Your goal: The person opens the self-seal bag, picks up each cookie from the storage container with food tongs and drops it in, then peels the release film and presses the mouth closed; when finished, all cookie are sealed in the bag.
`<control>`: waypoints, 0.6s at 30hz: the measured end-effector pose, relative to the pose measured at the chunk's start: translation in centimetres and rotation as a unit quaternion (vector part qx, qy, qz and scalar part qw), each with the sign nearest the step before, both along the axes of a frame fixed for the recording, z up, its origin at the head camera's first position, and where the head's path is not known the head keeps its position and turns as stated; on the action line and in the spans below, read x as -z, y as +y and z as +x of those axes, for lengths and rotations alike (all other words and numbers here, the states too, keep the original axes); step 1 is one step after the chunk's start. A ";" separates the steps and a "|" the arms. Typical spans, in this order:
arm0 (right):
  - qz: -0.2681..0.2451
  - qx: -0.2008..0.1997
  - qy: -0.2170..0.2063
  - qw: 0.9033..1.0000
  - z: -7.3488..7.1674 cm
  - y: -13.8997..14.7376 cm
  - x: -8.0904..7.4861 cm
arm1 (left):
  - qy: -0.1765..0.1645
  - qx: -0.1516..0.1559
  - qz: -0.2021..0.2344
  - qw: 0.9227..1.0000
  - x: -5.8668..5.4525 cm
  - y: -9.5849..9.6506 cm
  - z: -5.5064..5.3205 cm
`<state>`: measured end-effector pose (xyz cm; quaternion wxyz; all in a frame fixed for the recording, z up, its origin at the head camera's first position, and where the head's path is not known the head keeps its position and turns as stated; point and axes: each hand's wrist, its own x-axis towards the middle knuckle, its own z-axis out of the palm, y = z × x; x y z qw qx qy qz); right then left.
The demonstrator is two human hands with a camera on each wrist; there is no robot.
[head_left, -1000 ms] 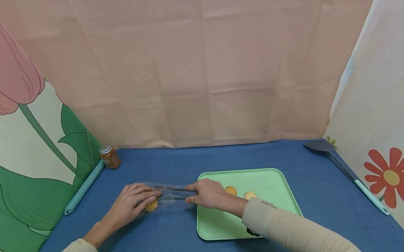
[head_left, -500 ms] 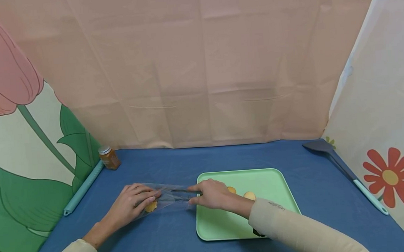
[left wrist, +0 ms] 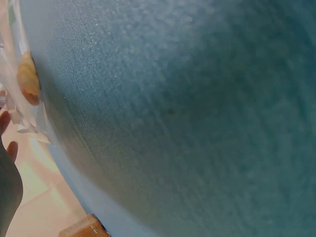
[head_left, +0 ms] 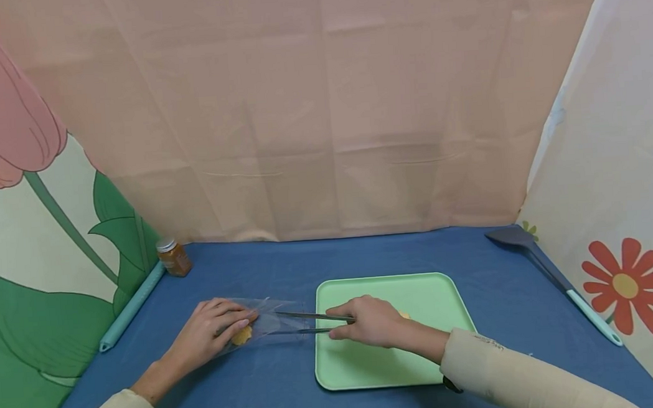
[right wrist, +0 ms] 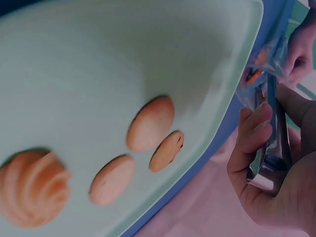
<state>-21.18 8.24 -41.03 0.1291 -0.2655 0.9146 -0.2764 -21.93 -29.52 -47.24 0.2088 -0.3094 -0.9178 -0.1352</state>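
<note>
My left hand holds a clear plastic bag just above the blue cloth, left of the tray. Inside the bag a yellow cookie shows beside the thumb; the left wrist view has this cookie at its left edge. With thumb and fingers, my right hand grips metal tongs over the tray's left side. The tongs' arms stand apart, their far ends within the bag's mouth, and no cookie shows between them. On the green tray lie several cookies, including a swirled one.
At the back left stand a jar with brown contents and a rolled turquoise item along the edge. A dark spatula with a turquoise handle lies along the right edge. Printed cloth walls enclose the table's sides and back.
My right hand has moved to the right, drawing the tongs partly back out of the bag and further over the tray. The left hand keeps its place on the bag.
</note>
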 end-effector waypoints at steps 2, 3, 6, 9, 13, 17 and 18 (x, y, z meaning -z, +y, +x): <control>-0.002 0.004 0.000 1.000 0.1 0.7 -0.1 | -0.003 -0.004 -0.002 1.000 0.0 0.0 0.0; -0.004 0.007 -0.002 1.000 0.2 1.0 -0.3 | -0.004 -0.006 -0.003 1.000 0.0 0.0 0.1; -0.023 0.008 -0.017 1.000 0.5 2.1 -0.7 | -0.007 -0.008 -0.004 1.000 -0.1 0.0 0.0; -0.045 0.000 -0.018 0.999 0.7 3.3 -1.0 | -0.009 -0.009 -0.005 1.000 -0.1 0.0 0.0; -0.062 -0.016 0.002 0.998 0.8 5.1 -1.3 | -0.011 -0.010 -0.005 1.000 -0.1 0.0 0.0; -0.065 -0.015 0.001 0.998 1.2 6.8 -1.7 | -0.011 -0.010 -0.006 1.000 -0.1 0.0 0.1; -0.065 -0.014 0.000 0.998 1.4 7.3 -1.7 | -0.010 -0.009 -0.006 1.000 -0.1 0.0 0.1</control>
